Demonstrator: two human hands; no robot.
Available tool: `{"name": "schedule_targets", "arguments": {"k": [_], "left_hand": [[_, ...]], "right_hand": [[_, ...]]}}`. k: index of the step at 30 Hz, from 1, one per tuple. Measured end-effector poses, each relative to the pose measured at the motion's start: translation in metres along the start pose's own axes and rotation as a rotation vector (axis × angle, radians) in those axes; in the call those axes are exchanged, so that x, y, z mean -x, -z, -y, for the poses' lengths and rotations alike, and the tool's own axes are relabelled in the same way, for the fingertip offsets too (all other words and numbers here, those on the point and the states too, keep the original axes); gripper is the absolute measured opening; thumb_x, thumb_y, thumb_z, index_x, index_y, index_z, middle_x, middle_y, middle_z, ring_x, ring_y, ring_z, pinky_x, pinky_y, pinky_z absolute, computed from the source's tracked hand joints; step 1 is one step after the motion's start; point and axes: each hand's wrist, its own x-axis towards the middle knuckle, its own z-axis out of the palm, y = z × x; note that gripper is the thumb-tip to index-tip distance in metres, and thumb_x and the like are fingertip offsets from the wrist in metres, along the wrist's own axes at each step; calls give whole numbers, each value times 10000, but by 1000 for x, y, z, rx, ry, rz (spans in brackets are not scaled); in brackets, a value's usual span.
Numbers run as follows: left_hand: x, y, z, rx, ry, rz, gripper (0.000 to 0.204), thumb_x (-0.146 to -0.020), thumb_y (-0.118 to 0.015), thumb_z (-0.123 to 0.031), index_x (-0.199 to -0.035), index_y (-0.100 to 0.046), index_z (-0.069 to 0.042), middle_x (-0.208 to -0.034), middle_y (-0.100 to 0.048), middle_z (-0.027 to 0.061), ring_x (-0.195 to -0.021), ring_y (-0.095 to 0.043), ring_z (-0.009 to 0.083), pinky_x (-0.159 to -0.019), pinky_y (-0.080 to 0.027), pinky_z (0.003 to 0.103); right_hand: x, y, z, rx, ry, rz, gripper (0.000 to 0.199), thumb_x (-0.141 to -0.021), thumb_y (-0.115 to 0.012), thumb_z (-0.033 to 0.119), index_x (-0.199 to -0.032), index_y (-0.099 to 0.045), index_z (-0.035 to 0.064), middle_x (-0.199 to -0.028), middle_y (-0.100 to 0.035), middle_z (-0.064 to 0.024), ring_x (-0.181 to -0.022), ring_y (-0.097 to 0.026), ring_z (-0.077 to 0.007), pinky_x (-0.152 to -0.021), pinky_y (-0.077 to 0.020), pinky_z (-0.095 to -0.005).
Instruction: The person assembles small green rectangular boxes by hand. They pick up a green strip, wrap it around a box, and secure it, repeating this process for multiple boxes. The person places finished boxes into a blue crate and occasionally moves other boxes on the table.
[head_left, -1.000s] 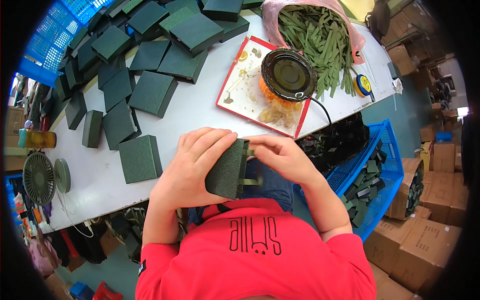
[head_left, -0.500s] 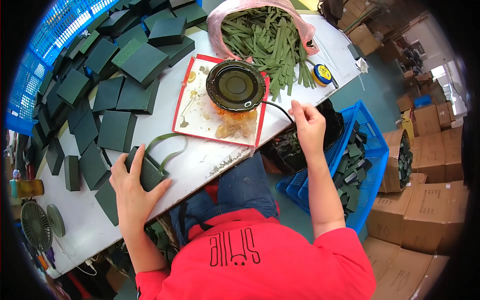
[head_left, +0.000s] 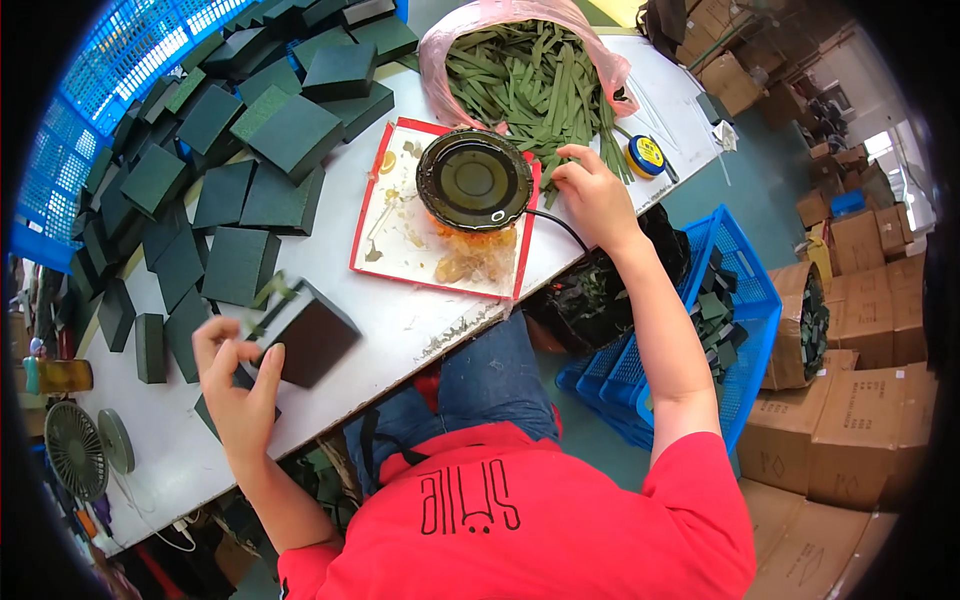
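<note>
A dark green box [head_left: 322,345] is gripped in my left hand [head_left: 238,390], tilted above the white table, its dark brown face turned toward me. A green ribbon strip [head_left: 268,300], smeared by motion, stands off its upper left side. My right hand [head_left: 598,205] is over the table's right part, by the loose ends of a heap of green ribbon strips [head_left: 530,85] in a pink plastic bag [head_left: 440,60]. Its fingers are curled together, and what they hold, if anything, cannot be made out. Between my hands sits a round black pot [head_left: 474,180] of dark liquid.
The pot stands on a red-edged, stained white board [head_left: 385,245], its black cable running off the table edge. Many dark green boxes [head_left: 240,265] are piled at left beside a blue crate [head_left: 90,120]. A blue-and-yellow round tin [head_left: 645,155], a fan [head_left: 75,450] and cartons [head_left: 860,420] surround me.
My left hand has lifted the box off the table and tipped it, moving slightly left. My right hand has moved up and left toward the ribbon strips.
</note>
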Motion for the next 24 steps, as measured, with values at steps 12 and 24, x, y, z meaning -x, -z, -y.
{"name": "schedule_targets", "arguments": {"k": [12, 24], "left_hand": [[2, -27, -41, -261, -270, 455, 497, -635, -796, -37, -1097, -616, -76, -1575, -379, 201, -1435, -351, 450, -1178, -295, 513], [-10, -19, -53, -499, -150, 523, 939, -585, -902, -261, -1416, -513, -57, -1471, -514, 141, -1398, -411, 355, -1167, -266, 547]], "right_hand": [[11, -2, 1, -684, -526, -115, 154, -954, -683, 106, -1041, -655, -18, -845, -700, -52, -716, -658, -91, -599, -509, -242], [39, 88, 121, -1036, -712, 142, 154, -988, -647, 109, -1079, -630, -15, -804, -704, -72, -513, -555, -53, -470, -411, -197]]}}
